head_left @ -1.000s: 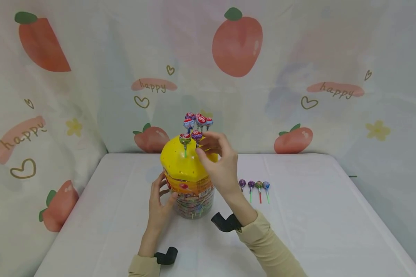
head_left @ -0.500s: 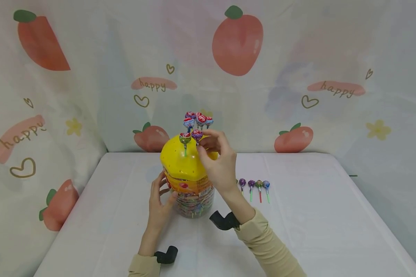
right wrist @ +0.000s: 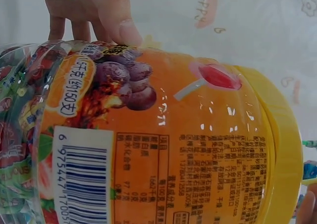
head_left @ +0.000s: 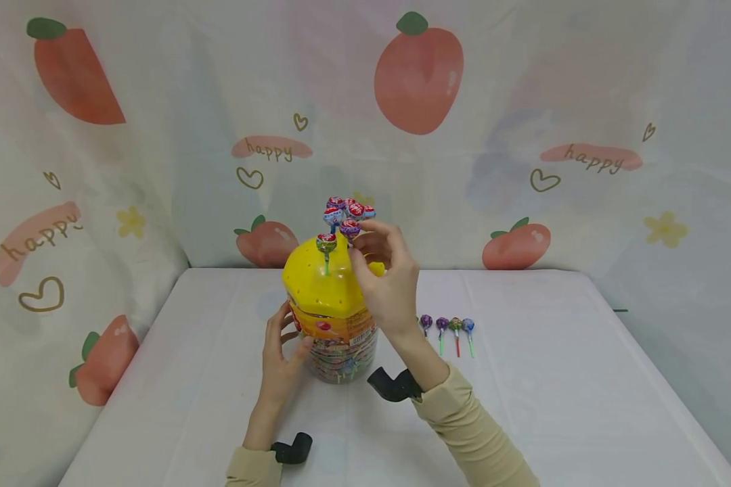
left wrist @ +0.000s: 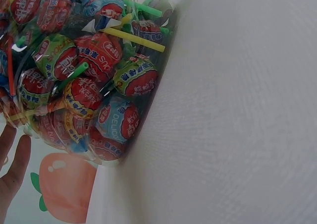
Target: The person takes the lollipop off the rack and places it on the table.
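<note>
A clear plastic jar [head_left: 341, 362] full of wrapped lollipops stands on the table, topped by a yellow lid [head_left: 313, 284] with small holes. My left hand [head_left: 282, 365] grips its left side, thumb toward the front. In the right wrist view the left thumb [right wrist: 121, 21] lies against the orange label [right wrist: 193, 115]. Above the lid, my right hand [head_left: 392, 284] pinches a purple-wrapped lollipop [head_left: 350, 228] by its stick, just under the candy. A green-wrapped lollipop [head_left: 326, 242] stands upright in the lid, left of it. Several red, blue and purple lollipops [head_left: 355, 210] stand behind.
To the right of the jar, several lollipops [head_left: 442, 323] lie in a row, partly hidden by the right wrist. A white cloth covers the table [head_left: 560, 379]. Behind it hangs a fruit-printed backdrop [head_left: 463, 203]. Each wrist wears a black camera mount [head_left: 396, 385].
My right hand has raised the purple lollipop slightly, so its candy now stands higher above the lid than the green one. The left hand and jar have stayed in place.
</note>
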`<state>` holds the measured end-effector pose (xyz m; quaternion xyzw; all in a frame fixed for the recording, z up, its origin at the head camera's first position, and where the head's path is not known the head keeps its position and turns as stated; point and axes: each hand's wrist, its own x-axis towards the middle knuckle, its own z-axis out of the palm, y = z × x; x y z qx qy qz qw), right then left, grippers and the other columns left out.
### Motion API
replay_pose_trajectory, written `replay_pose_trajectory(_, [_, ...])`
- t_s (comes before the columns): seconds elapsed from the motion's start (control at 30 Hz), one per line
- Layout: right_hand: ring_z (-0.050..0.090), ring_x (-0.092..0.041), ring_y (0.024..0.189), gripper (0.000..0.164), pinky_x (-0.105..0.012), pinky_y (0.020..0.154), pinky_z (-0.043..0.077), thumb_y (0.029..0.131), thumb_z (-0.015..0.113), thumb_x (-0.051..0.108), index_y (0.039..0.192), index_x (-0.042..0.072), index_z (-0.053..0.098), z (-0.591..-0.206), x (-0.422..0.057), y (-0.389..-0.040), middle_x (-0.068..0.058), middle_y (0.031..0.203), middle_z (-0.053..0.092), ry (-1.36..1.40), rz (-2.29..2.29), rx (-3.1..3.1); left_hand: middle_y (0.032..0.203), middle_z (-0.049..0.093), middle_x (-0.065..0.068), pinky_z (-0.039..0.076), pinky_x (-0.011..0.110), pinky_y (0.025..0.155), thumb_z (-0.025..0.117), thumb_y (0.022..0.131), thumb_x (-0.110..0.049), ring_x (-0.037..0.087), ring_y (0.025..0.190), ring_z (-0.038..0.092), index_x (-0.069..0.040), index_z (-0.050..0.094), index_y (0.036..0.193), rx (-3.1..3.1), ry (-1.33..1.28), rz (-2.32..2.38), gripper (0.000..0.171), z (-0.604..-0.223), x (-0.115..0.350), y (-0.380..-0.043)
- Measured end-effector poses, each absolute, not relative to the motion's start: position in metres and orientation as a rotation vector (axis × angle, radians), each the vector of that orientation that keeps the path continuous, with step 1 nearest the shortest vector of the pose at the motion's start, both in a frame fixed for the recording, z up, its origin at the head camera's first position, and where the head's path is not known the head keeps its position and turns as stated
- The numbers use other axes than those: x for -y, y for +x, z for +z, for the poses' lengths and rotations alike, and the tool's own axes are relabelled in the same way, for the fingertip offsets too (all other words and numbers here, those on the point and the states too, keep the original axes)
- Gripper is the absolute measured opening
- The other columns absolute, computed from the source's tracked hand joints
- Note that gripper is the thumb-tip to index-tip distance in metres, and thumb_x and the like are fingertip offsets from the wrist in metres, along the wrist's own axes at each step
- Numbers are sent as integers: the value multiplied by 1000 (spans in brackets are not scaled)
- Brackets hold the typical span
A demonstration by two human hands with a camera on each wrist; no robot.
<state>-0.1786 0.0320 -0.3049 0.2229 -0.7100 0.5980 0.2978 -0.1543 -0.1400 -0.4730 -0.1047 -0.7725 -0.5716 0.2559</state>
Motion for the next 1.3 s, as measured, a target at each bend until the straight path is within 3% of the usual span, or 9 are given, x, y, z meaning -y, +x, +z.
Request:
replay_pose_trajectory(0.17, [62, -23, 87, 34, -21, 78, 53, 86, 64, 0, 119, 2, 57, -306, -39, -177, -17, 95, 65, 565, 1628, 1869, 138, 44, 24, 46, 55, 93, 61, 82, -2, -7, 120, 38, 1, 33, 146, 2109, -286, -1547, 69, -449, 134, -142])
replay_pose_trajectory(0.57, [60, -8, 82, 36, -14, 72, 54, 84, 67, -3, 119, -1, 59, -330, -79, -170, -19, 93, 62, 438, 1669, 1859, 137, 44, 24, 45, 57, 93, 61, 82, -1, -8, 120, 37, 1, 33, 146, 2115, -296, -1546, 70, -449, 133, -142])
replay_pose_trajectory(0.83, [61, -7, 79, 35, -14, 68, 53, 83, 66, -6, 117, -1, 61, -349, -105, -163, 1, 88, 62, 358, 1684, 1862, 141, 43, 13, 45, 52, 95, 63, 82, -4, -3, 123, 38, -13, 31, 150, 2112, -271, -1539, 75, -477, 140, -156])
replay_pose_trajectory(0.97, [62, -5, 78, 35, -13, 66, 52, 82, 66, -8, 116, -1, 61, -358, -116, -161, 4, 87, 62, 318, 1683, 1875, 141, 44, 6, 47, 44, 95, 63, 85, -9, 1, 124, 40, -20, 31, 150, 2104, -292, -1535, 74, -482, 142, -157])
replay_pose_trajectory(1.3, [62, -2, 76, 36, -13, 65, 52, 80, 68, -8, 115, 0, 62, -377, -137, -160, 8, 82, 63, 125, 1685, 1971, 141, 44, 8, 47, 40, 95, 63, 86, -12, 6, 125, 41, -18, 31, 150, 2090, -318, -1523, 72, -481, 143, -159])
